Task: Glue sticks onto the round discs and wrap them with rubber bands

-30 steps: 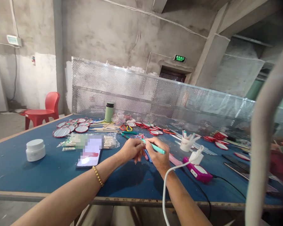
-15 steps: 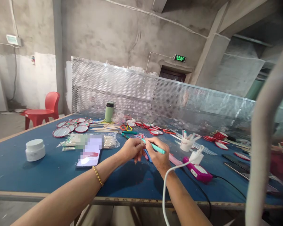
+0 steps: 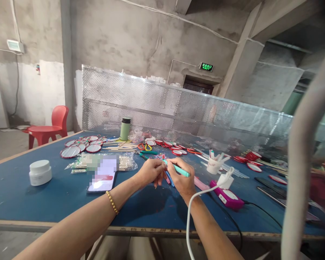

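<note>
My right hand (image 3: pixel 183 177) is closed around a turquoise marker pen (image 3: pixel 181 170), its tip end pointing left toward my other hand. Pinched fingers of my left hand (image 3: pixel 151 171) meet that end; a small red piece (image 3: pixel 163 157) shows between the hands, and I cannot make out what it belongs to. Blue and pink pens (image 3: pixel 169 178) lie on the table just beyond and between the hands, partly hidden. A phone (image 3: pixel 104 177) with a lit screen lies left of my left hand. Behind the hands are pliers (image 3: pixel 147 153) with teal handles.
The blue table (image 3: pixel 78 206) holds a white jar (image 3: pixel 40 172), red-rimmed discs (image 3: pixel 70 151), bagged sticks (image 3: pixel 127 161) and a green bottle (image 3: pixel 125 129). At right are a white cup (image 3: pixel 213 165) and a magenta power strip (image 3: pixel 229 196). A white cable (image 3: pixel 189 224) crosses my right forearm.
</note>
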Demonstrator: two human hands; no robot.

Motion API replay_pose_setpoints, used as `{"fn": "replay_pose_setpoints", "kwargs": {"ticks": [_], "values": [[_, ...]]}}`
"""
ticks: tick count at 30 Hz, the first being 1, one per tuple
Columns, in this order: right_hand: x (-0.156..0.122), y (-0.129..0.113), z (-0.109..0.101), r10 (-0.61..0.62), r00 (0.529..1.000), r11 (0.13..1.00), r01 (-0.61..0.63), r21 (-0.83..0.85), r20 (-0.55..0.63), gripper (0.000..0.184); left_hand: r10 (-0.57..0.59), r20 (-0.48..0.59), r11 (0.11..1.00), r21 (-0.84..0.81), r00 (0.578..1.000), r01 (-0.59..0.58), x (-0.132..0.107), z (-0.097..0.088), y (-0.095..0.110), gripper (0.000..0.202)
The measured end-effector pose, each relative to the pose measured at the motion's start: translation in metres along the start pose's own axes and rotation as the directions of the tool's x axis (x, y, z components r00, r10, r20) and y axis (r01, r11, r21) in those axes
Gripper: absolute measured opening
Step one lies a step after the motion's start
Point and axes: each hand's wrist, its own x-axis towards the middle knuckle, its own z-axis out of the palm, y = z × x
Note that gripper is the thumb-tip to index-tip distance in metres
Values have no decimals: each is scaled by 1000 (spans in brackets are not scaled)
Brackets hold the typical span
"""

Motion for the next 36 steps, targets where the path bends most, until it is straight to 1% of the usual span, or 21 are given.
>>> {"fn": "replay_pose_setpoints", "kwargs": {"ticks": [5, 10, 18, 25, 31, 36], "values": [[0, 0, 1, 2, 1000, 1000, -2, -2, 5, 16, 7, -5, 1000, 23, 1000, -7, -1, -1, 1, 30], [0, 0, 1, -4, 1000, 1000, 4, -6, 3, 15, -2, -2, 1000, 10, 1000, 2, -2, 0, 2, 28], [0, 0, 0, 2, 1000, 1000, -2, -9, 3, 15, -8, -2, 1000, -2, 1000, 8, -1, 0, 3, 29], [0, -1, 0, 15, 1000, 1000, -14, -17, 15, 16, 10, -1, 1000, 11, 1000, -10, 0, -1, 1, 34], [0, -1, -1, 16, 1000, 1000, -16, -24, -2, 16, 3, -5, 1000, 3, 1000, -3, 0, -1, 0, 33], [0, -2, 0, 9, 1000, 1000, -9, -8, 11, 17, 13, 8, 1000, -9, 1000, -13, 0, -1, 0, 38]]}}
